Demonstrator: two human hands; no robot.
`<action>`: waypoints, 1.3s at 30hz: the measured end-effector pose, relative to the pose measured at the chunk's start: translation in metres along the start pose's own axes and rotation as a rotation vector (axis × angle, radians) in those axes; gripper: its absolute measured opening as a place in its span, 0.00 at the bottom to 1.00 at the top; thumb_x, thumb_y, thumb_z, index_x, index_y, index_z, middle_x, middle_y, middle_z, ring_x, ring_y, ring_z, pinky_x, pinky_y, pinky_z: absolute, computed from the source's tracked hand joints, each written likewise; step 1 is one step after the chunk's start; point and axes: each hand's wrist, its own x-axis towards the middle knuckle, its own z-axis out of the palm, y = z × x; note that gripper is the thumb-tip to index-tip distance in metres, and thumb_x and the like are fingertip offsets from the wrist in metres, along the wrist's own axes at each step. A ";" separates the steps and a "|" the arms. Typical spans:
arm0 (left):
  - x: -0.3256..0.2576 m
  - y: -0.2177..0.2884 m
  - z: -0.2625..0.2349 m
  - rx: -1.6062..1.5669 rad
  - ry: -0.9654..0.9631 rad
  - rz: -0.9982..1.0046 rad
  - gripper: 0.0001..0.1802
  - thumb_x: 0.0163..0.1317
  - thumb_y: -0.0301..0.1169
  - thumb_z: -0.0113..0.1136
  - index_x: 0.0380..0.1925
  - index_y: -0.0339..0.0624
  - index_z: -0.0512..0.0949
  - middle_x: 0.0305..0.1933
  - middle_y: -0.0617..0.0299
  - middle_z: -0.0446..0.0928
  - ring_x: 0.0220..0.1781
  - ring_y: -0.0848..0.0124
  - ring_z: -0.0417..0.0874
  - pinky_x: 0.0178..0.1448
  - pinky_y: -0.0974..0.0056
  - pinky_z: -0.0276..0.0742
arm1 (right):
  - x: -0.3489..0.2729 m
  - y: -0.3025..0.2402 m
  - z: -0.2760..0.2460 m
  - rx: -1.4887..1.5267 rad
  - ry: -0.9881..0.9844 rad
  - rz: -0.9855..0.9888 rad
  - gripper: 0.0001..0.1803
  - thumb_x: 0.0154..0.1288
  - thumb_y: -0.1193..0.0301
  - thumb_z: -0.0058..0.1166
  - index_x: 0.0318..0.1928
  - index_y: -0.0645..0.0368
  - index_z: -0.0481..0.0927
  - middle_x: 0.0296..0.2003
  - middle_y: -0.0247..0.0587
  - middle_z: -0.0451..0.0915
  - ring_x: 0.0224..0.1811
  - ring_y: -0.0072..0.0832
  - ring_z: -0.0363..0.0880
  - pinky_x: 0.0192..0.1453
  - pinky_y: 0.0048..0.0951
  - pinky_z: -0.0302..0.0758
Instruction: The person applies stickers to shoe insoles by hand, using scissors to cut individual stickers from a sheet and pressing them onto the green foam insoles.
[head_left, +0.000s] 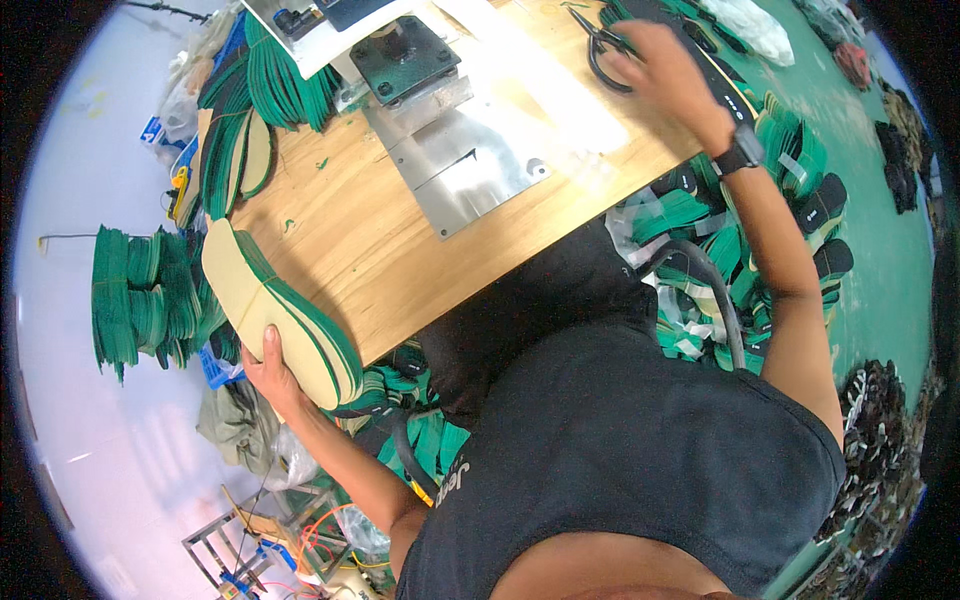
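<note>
My left hand (270, 372) grips the near end of a stack of insoles (283, 318), with the thumb lying on the top one. The stack is cream on top with green edges, has a thin band round its middle, and rests along the table's left edge. At the far right of the table, my right hand (665, 75) is smeared by motion. Its fingers overlap the black loop handles of a pair of scissors (597, 66). Whether they close on the handles cannot be made out. The scissors' tips point away from me.
A machine with a black block (405, 62) and a metal plate (470, 180) stands on the wooden table (330, 235). More insoles (285, 75) lie at the far left. Green bundles (145, 295) are stacked left of the table, and bagged insoles (690, 215) crowd the right side.
</note>
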 end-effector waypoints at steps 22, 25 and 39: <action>-0.068 0.020 0.115 -0.374 -0.187 0.096 0.35 0.67 0.55 0.44 0.60 0.34 0.65 0.57 0.49 0.73 0.56 0.61 0.76 0.59 0.58 0.75 | 0.002 -0.275 -0.046 1.094 0.119 -0.400 0.17 0.60 0.73 0.56 0.49 0.63 0.73 0.45 0.50 0.71 0.49 0.47 0.70 0.53 0.40 0.71; -0.082 0.027 0.120 -0.477 -0.272 0.050 0.39 0.58 0.49 0.62 0.59 0.31 0.63 0.52 0.53 0.74 0.52 0.67 0.77 0.56 0.63 0.75 | -0.009 -0.277 -0.047 1.157 0.111 -0.374 0.16 0.60 0.75 0.55 0.49 0.63 0.72 0.46 0.51 0.70 0.48 0.47 0.69 0.53 0.40 0.69; -0.047 0.077 0.036 0.439 -0.833 0.238 0.48 0.25 0.41 0.83 0.51 0.31 0.74 0.47 0.56 0.80 0.50 0.68 0.79 0.57 0.62 0.72 | -0.043 -0.260 -0.083 1.817 -0.247 -0.699 0.22 0.58 0.70 0.60 0.15 0.55 0.61 0.18 0.38 0.65 0.27 0.41 0.68 0.33 0.37 0.67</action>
